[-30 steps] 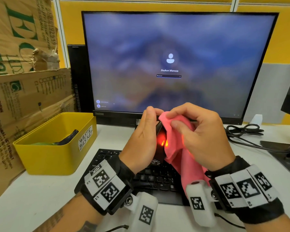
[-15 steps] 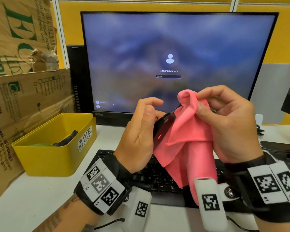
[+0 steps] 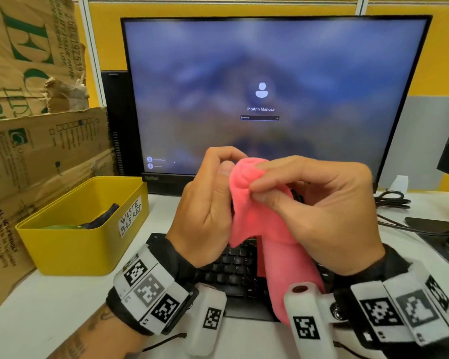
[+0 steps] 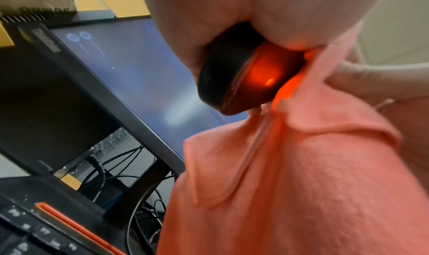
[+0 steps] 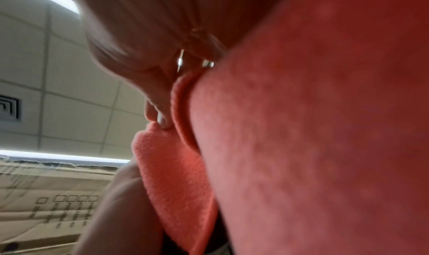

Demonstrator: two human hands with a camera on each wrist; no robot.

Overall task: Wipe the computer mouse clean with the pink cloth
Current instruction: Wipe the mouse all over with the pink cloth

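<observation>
While held above the black keyboard (image 3: 233, 270), the computer mouse (image 4: 243, 75) sits in the left hand (image 3: 205, 211), whose fingers are curled round its smooth, rounded black shell; its underside faces out and glows red from the sensor. From the head view the mouse is hidden behind cloth and fingers.

Pink cloth (image 3: 259, 216): soft, napped fleece, bunched at the top over the mouse and hanging in a long loose fold down past the wrist. Right hand (image 3: 319, 211): fingers bent, thumb and fingertips pinching the bunched cloth against the mouse.

Monitor (image 3: 270, 73): flat, black-framed, glossy screen showing a login page, standing just behind the hands.

Yellow bin (image 3: 83, 242): rectangular, smooth plastic, hand-lettered paper label reading WASTE BASKET, dark item and something green inside; on the white desk (image 3: 36, 301), left of the keyboard.

Cardboard boxes (image 3: 36, 125): brown, creased, torn at an edge, green print, stacked behind the bin.

Black cables (image 3: 392, 200): coiled on the desk at right.

Both wrists carry black bands with white, square-patterned marker tags.
</observation>
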